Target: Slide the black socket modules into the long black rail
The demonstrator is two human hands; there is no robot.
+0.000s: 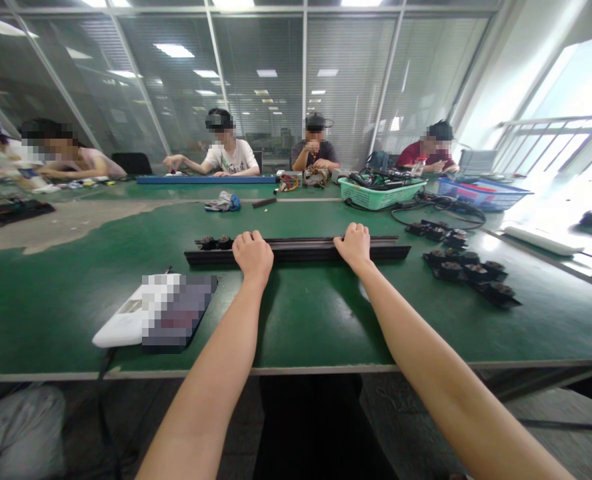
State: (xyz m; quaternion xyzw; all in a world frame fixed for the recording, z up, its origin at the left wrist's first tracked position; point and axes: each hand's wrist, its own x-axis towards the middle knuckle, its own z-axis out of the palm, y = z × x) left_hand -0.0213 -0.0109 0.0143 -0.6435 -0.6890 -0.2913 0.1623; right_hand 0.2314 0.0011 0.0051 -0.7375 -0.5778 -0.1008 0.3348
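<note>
Here, left hand (253,257) and right hand (355,245) partly hide the dark rail (301,253).

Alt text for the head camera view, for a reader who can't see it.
The person's left hand and right hand curl over a long black rail on a green workbench. Dark round parts on black strips lie to the right; seated people line the bench's far side.
</note>
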